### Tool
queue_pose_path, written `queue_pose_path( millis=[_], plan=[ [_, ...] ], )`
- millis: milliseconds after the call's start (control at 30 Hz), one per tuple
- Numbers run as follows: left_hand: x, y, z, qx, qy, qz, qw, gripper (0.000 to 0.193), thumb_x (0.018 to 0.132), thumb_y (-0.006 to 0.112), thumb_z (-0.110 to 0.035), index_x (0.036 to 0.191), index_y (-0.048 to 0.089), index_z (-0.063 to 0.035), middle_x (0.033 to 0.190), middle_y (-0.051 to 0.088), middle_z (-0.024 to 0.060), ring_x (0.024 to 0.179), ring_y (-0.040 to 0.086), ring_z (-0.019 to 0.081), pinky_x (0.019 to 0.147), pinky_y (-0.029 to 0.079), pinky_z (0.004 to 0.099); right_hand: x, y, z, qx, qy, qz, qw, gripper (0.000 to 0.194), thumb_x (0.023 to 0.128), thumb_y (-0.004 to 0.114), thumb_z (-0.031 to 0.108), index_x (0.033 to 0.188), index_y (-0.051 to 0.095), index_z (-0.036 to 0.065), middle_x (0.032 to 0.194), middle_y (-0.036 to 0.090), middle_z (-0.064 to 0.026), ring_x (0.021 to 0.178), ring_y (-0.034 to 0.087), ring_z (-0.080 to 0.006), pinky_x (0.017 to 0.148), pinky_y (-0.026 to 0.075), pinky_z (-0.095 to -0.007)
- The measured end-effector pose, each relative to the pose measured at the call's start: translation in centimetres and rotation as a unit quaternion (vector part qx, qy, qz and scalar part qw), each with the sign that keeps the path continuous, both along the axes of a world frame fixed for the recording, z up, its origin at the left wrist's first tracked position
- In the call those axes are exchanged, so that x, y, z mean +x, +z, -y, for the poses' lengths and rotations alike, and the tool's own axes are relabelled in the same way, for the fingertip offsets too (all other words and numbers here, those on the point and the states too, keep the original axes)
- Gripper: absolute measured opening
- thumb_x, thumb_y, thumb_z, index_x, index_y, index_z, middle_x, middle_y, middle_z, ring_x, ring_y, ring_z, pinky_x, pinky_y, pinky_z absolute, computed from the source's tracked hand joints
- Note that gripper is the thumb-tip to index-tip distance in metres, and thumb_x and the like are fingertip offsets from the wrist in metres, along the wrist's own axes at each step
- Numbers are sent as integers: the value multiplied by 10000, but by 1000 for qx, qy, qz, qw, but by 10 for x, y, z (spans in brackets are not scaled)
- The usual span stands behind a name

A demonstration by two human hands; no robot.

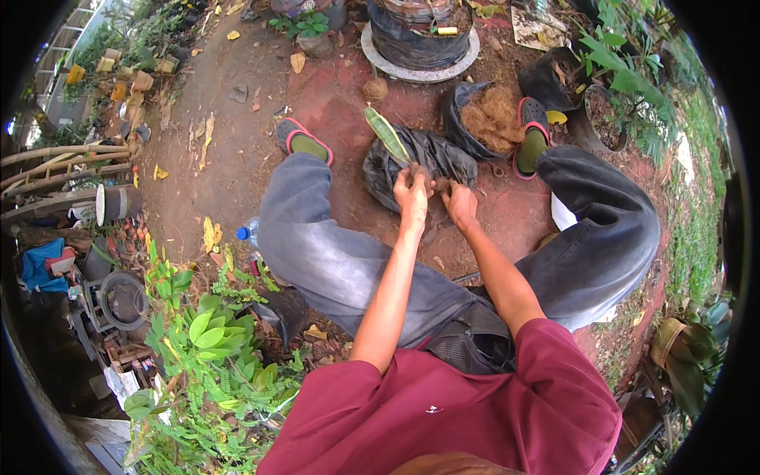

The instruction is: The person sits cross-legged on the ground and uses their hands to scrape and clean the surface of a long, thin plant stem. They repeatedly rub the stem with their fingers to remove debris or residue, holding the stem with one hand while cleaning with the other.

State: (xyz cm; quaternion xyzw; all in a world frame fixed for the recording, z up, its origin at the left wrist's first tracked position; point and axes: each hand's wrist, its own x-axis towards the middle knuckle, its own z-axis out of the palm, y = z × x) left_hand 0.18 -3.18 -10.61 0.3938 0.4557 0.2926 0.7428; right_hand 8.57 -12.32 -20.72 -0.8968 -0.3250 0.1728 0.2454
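Note:
My left hand (411,191) grips the base of a snake plant leaf (387,135), green with pale yellow edges, which points up and to the left. Some brown coconut fibre (440,185) lies between my hands, and my right hand (461,205) pinches its right side. Both hands are over a black plastic bag (442,154) on the ground between my legs; what the bag holds is hidden. Up and to the right of it, another black bag (456,122) stands rolled down around a heap of loose brown fibre (493,119). A small round fibre ball (375,89) lies beyond the bags.
A large pot wrapped in black plastic (415,50) stands on a round pale base ahead. Black containers (552,77) stand at the upper right. A plastic bottle with a blue cap (252,231) lies by my left knee. Leafy plants (208,332) grow at the lower left.

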Motion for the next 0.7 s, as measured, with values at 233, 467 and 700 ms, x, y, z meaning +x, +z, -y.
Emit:
queue_pose_path(
  millis=[233, 467, 700],
  plan=[
    [3, -8, -1, 0, 8, 0, 1000, 237, 960, 595, -206, 1117, 562, -31, 948, 622, 32, 715, 645, 131, 586, 536, 238, -17, -32, 3, -37, 161, 107, 981, 177, 836, 528, 73, 987, 604, 21, 898, 670, -171, 811, 685, -336, 702, 551, -442],
    [4, -9, 0, 12, 5, 8, 1000, 256, 959, 602, -210, 1145, 565, -37, 963, 629, 31, 720, 645, 126, 582, 525, 238, -22, -17, 5, -38, 87, 55, 994, 217, 843, 591, 153, 1013, 598, 18, 898, 674, -178, 840, 681, -357, 725, 549, -454],
    [3, -9, -2, 17, 11, 16, 1000, 267, 956, 600, -198, 1168, 557, -42, 978, 633, 36, 727, 651, 132, 588, 530, 247, -3, -4, 3, -146, 5, -165, 975, 546, 829, 681, 463, 994, 638, -56, 1044, 657, -290, 1012, 632, -432, 840, 521, -481]
  ],
)
